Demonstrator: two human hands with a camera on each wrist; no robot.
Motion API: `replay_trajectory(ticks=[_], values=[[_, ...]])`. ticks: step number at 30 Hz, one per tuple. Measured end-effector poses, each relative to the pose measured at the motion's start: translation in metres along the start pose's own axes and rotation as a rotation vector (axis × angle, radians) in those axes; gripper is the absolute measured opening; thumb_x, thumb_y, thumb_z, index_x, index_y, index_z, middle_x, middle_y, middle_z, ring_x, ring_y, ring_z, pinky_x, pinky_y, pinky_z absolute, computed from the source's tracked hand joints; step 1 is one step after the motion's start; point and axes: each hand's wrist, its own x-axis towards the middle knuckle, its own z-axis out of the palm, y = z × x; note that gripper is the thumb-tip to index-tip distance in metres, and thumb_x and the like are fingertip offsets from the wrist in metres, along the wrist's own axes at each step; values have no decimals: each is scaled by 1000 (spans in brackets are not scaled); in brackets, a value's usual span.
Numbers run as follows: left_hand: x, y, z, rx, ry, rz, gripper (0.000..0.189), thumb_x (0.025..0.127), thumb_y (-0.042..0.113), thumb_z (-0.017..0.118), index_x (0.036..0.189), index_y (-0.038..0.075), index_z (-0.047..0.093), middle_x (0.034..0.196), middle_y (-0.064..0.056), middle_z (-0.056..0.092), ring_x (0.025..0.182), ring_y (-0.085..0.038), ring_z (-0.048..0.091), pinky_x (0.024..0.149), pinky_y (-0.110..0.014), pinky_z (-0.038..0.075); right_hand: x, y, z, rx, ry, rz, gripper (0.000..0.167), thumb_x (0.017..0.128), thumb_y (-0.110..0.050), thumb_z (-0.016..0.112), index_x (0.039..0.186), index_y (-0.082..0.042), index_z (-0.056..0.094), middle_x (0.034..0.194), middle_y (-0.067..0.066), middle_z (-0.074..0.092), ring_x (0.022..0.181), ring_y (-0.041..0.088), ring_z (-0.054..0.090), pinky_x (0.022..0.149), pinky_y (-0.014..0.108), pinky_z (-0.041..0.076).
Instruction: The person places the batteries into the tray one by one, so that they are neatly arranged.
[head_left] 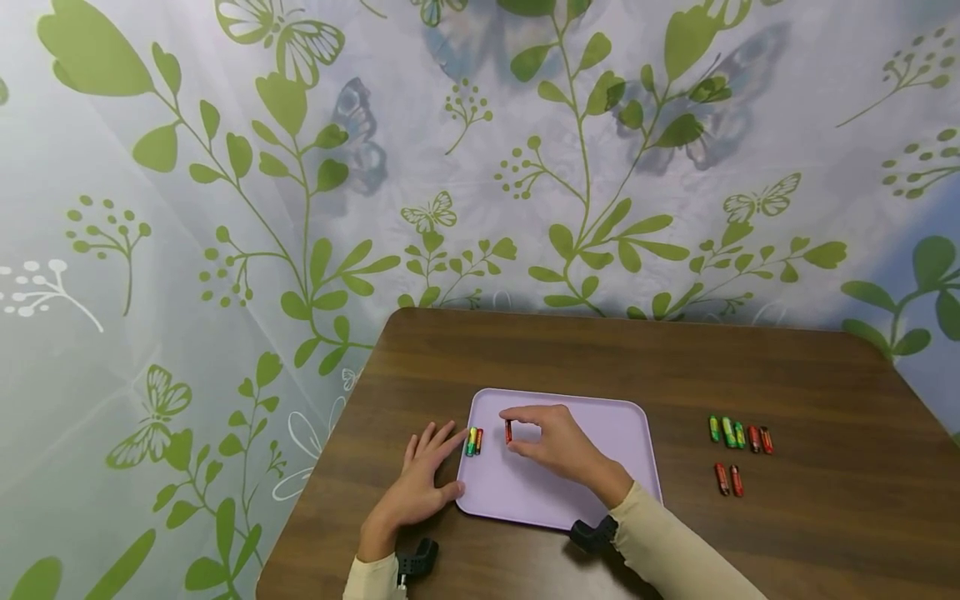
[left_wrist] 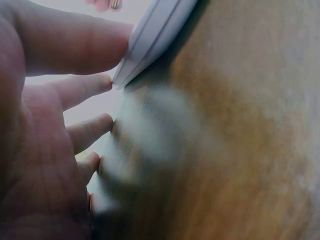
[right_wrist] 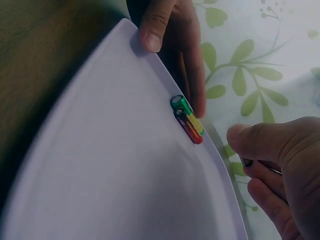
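Between thumb and fingertips my right hand [head_left: 558,443] pinches a small red and black battery [head_left: 508,431] by its ends, above the lilac tray [head_left: 562,508]. In the right wrist view the thumb hides most of that battery. My left hand [head_left: 422,482] lies at the tray's left edge with fingers spread, thumb and fingertips touching the rim, as the left wrist view also shows. Just inside that edge a green and yellow battery [right_wrist: 180,103] and a red battery [right_wrist: 188,127] lie side by side on the tray.
Right of the tray, on the brown wooden table [head_left: 600,346], several green batteries [head_left: 727,432] and red batteries [head_left: 754,439] lie in a row. Two more red batteries [head_left: 722,479] lie nearer. A leaf-patterned curtain [head_left: 465,208] hangs behind the table.
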Motion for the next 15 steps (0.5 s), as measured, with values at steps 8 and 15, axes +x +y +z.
replay_trajectory(ticks=[8, 15], values=[[-1, -8, 3, -42, 31, 65, 79, 91, 20, 75, 165, 19, 50, 174, -30, 34, 163, -62, 9, 124, -81, -13, 8, -2, 23, 6, 0, 10, 48, 84, -6, 93, 129, -3, 79, 126, 8, 82, 110, 29, 81, 95, 47, 66], [0, -16, 7, -55, 41, 85, 80, 89, 20, 76, 165, 21, 51, 174, -29, 34, 163, -62, 10, 123, -81, -13, 10, -2, 40, -32, -24, 22, 47, 84, -6, 92, 129, -5, 80, 124, 6, 83, 114, 25, 80, 99, 44, 64]])
